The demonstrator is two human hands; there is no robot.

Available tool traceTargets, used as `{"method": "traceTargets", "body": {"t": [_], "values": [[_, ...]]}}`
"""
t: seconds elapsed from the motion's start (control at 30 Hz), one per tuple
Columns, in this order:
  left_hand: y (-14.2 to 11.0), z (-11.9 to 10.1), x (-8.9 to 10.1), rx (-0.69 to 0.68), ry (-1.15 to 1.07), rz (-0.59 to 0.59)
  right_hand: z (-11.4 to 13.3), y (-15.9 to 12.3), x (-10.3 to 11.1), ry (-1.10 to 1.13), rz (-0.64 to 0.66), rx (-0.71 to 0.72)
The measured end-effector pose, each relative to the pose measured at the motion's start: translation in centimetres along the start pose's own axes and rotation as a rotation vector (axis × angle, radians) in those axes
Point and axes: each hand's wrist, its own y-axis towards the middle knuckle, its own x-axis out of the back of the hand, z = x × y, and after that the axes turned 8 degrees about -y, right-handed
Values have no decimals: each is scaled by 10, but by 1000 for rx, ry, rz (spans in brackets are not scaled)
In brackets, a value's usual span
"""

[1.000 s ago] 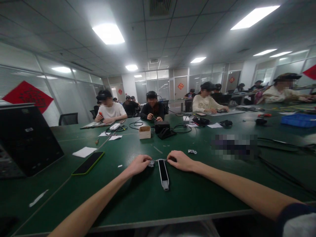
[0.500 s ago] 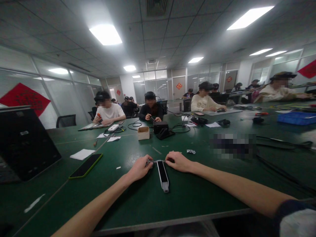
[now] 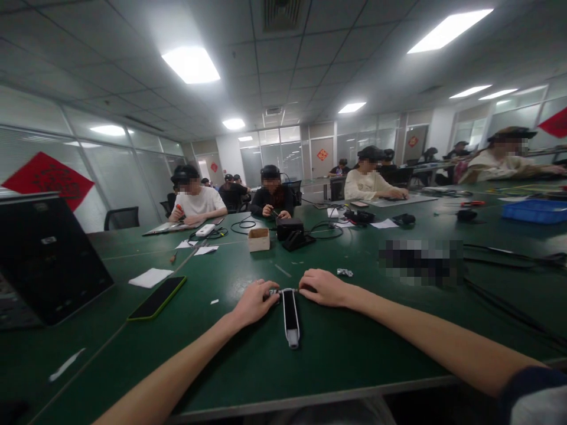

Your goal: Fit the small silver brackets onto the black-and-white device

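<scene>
1. Centrally, a long, narrow device (image 3: 290, 319) lies on the smooth green table (image 3: 239, 366), between and slightly nearer than the hands; its pale, hard-looking rim surrounds a dark, flat strip, and its near end is blunt.
2. The left hand (image 3: 254, 302) rests low, palm down, fingers curved, with thumb and forefinger closed around a small silvery piece (image 3: 274, 292) beside the device's far end.
3. The right hand (image 3: 322, 288) arches from the other side, wrist low, fingertips beside that same end; whether they pinch anything, I cannot tell.
4. A crumpled-looking, shiny scrap (image 3: 344, 272) lies beyond the right hand.
</scene>
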Motion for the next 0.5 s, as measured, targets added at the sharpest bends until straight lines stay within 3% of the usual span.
{"method": "traceTargets", "body": {"t": [0.1,0.2,0.33,0.4,0.5], "values": [[0,-3,1,13,-38,-56,-9,-1,17,-197,18,-76],[0,-5,1,4,-44,-61,-24,-6,33,-383,87,-303],[1,-5,-1,-11,-51,-47,-43,-16,44,-445,358,-635],[2,-4,-2,-5,-51,-41,-49,-19,44,-404,454,-674],[3,-5,-1,6,-57,-27,-52,-20,43,-379,469,-654]]}}
